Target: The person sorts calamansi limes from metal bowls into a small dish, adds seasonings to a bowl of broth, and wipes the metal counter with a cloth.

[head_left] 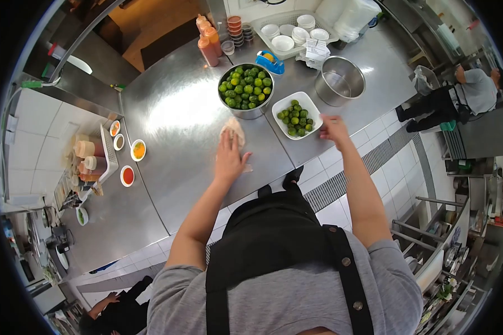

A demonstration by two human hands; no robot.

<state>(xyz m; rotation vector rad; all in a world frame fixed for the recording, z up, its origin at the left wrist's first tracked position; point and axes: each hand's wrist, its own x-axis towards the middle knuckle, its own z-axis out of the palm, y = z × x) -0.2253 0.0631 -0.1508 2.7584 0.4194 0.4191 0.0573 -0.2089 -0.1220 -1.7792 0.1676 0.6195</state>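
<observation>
My left hand [230, 158] lies flat with its fingers stretched over a pale cloth [233, 132] on the steel counter [179, 128]. At the right edge of a white square bowl [276, 114] of small green limes [295, 118] is my right hand [333, 129], its fingers curled near the rim; what they hold, if anything, is hidden. A round metal pot [246, 114] full of green limes [245, 87] stands behind the cloth. To the right of it is an empty metal pot [340, 81].
Sauce bottles [208, 51], a blue tape dispenser [270, 63] and a tray [292, 53] of white bowls line the back. Small sauce bowls [138, 149] and a bottle basket [107, 153] are at left. One person [469, 92] stands far right, another [126, 307] lower left.
</observation>
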